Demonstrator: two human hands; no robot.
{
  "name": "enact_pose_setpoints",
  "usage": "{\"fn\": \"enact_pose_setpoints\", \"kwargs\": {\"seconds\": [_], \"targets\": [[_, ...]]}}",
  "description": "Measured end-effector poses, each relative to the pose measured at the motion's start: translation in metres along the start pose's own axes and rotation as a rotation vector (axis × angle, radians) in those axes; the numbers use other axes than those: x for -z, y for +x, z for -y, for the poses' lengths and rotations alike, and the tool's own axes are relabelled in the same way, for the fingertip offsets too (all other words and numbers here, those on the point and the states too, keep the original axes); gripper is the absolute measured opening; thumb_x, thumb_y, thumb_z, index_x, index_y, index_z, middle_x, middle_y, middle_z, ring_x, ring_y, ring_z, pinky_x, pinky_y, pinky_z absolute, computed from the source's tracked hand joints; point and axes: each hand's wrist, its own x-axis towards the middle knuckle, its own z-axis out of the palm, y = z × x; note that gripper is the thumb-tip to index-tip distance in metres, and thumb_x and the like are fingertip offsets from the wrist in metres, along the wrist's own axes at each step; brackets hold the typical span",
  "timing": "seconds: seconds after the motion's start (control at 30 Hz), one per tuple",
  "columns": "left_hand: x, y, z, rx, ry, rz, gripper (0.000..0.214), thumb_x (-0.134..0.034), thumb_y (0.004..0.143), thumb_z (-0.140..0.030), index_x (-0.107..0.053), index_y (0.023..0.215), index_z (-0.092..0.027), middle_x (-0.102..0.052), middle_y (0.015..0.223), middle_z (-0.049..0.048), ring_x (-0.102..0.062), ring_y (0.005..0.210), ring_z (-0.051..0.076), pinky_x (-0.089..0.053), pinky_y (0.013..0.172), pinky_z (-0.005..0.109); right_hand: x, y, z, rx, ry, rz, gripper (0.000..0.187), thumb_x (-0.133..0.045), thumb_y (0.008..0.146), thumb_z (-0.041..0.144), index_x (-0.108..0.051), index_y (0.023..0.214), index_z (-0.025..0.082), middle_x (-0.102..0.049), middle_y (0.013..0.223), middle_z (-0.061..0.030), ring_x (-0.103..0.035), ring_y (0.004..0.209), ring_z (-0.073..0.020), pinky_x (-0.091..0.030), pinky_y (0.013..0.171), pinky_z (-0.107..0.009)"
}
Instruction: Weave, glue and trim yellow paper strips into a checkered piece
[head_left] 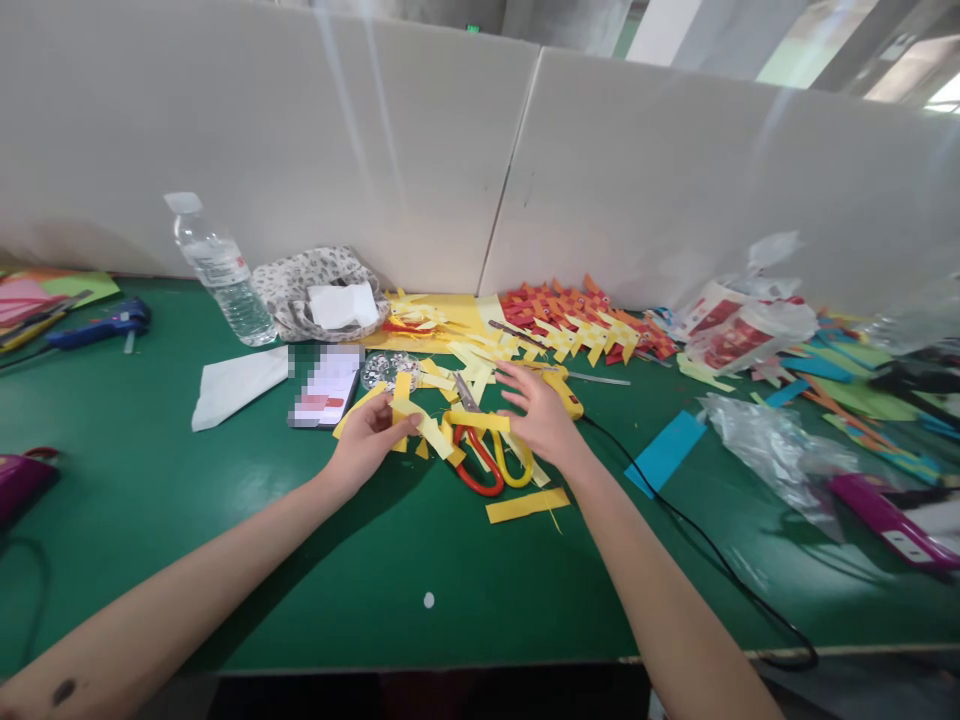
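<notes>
My left hand [369,440] pinches a folded piece made of yellow paper strips [420,420] just above the green table [300,560]. My right hand [536,415] hovers beside it with fingers spread, holding nothing, over the scissors [484,455] with red and yellow handles. A loose yellow strip [527,505] lies in front of the scissors. Behind my right hand sits a yellow glue gun [564,392] with a black cord [697,540].
A water bottle [221,270], patterned pouch [319,290], white paper [236,385] and phone [326,385] lie at the back left. Red and yellow folded pieces [585,320] pile at the back. Plastic bags [772,450], coloured paper and a blue strip [666,452] crowd the right.
</notes>
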Motion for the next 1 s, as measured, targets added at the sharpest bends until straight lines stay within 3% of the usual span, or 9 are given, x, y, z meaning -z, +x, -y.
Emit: {"fn": "enact_pose_setpoints", "kwargs": {"seconds": [0.1, 0.2, 0.3, 0.4, 0.5, 0.63, 0.73, 0.83, 1.0], "targets": [[0.0, 0.0, -0.001, -0.008, -0.014, -0.032, 0.032, -0.077, 0.063, -0.039, -0.061, 0.08, -0.018, -0.066, 0.073, 0.0002, -0.063, 0.07, 0.015, -0.049, 0.067, 0.025, 0.01, 0.004, -0.008, 0.015, -0.365, -0.111, 0.025, -0.054, 0.074, 0.01, -0.064, 0.095, 0.017, -0.063, 0.099, -0.0088, -0.063, 0.084, -0.0195, -0.052, 0.078, -0.038], [0.0, -0.002, -0.004, -0.064, -0.029, -0.131, 0.031, -0.074, 0.067, -0.04, -0.059, 0.083, -0.018, -0.065, 0.076, -0.0002, -0.061, 0.069, 0.013, -0.048, 0.062, 0.023, 0.012, 0.006, -0.014, -0.005, -0.522, -0.067, 0.008, -0.057, 0.077, 0.017, -0.064, 0.077, 0.017, -0.062, 0.079, -0.0055, -0.06, 0.07, -0.0177, -0.051, 0.071, -0.036], [0.0, -0.003, -0.006, -0.177, -0.05, -0.24, 0.028, -0.071, 0.072, -0.037, -0.058, 0.089, -0.019, -0.063, 0.08, -0.0009, -0.059, 0.07, 0.011, -0.048, 0.061, 0.021, 0.004, 0.006, -0.018, 0.004, -0.529, -0.057, 0.012, -0.054, 0.081, 0.022, -0.065, 0.079, 0.017, -0.063, 0.082, -0.0063, -0.061, 0.073, -0.0181, -0.05, 0.071, -0.034], [0.0, -0.002, -0.007, -0.214, -0.061, -0.287, 0.027, -0.068, 0.075, -0.037, -0.057, 0.091, -0.019, -0.06, 0.078, -0.0018, -0.058, 0.068, 0.01, -0.048, 0.061, 0.02, -0.01, 0.003, -0.017, 0.107, -0.526, -0.012, 0.023, -0.044, 0.087, 0.021, -0.064, 0.099, 0.017, -0.064, 0.104, -0.0095, -0.059, 0.097, -0.0212, -0.048, 0.085, -0.036], [0.0, -0.001, -0.004, -0.126, -0.044, -0.213, 0.029, -0.068, 0.074, -0.04, -0.057, 0.089, -0.017, -0.061, 0.077, -0.0013, -0.059, 0.066, 0.011, -0.049, 0.057, 0.021, -0.02, 0.001, -0.014, 0.218, -0.56, 0.076, 0.036, -0.037, 0.089, 0.018, -0.057, 0.119, 0.018, -0.06, 0.121, -0.0091, -0.052, 0.115, -0.0221, -0.043, 0.096, -0.039], [-0.001, -0.001, 0.001, -0.007, 0.038, -0.049, 0.031, -0.067, 0.073, -0.044, -0.057, 0.085, -0.017, -0.061, 0.073, -0.0013, -0.06, 0.064, 0.012, -0.048, 0.053, 0.021, -0.022, -0.001, -0.012, 0.184, -0.691, 0.129, 0.043, -0.036, 0.09, 0.019, -0.05, 0.13, 0.017, -0.056, 0.129, -0.0105, -0.049, 0.12, -0.0243, -0.043, 0.096, -0.04], [-0.002, -0.004, 0.003, -0.011, 0.091, 0.042, 0.028, -0.065, 0.075, -0.043, -0.057, 0.084, -0.018, -0.06, 0.073, -0.0018, -0.06, 0.064, 0.011, -0.047, 0.052, 0.021, -0.022, -0.002, -0.011, 0.153, -0.793, 0.174, 0.044, -0.039, 0.091, 0.025, -0.048, 0.134, 0.02, -0.048, 0.138, -0.0116, -0.04, 0.13, -0.0276, -0.04, 0.099, -0.043], [-0.003, -0.007, 0.003, -0.028, 0.113, 0.104, 0.025, -0.064, 0.077, -0.042, -0.056, 0.083, -0.019, -0.058, 0.07, -0.003, -0.059, 0.063, 0.011, -0.048, 0.053, 0.021, -0.024, -0.003, -0.011, 0.087, -0.838, 0.153, 0.046, -0.028, 0.095, 0.039, -0.048, 0.134, 0.023, -0.045, 0.14, -0.0121, -0.035, 0.133, -0.0292, -0.04, 0.098, -0.046], [-0.003, -0.007, 0.002, -0.038, 0.123, 0.132, 0.025, -0.064, 0.077, -0.042, -0.054, 0.082, -0.019, -0.057, 0.067, -0.0038, -0.058, 0.062, 0.011, -0.047, 0.053, 0.021, -0.026, -0.001, -0.016, 0.046, -0.815, 0.171, 0.053, -0.027, 0.094, 0.049, -0.048, 0.134, 0.021, -0.039, 0.144, -0.0133, -0.027, 0.136, -0.031, -0.035, 0.102, -0.048]]}}
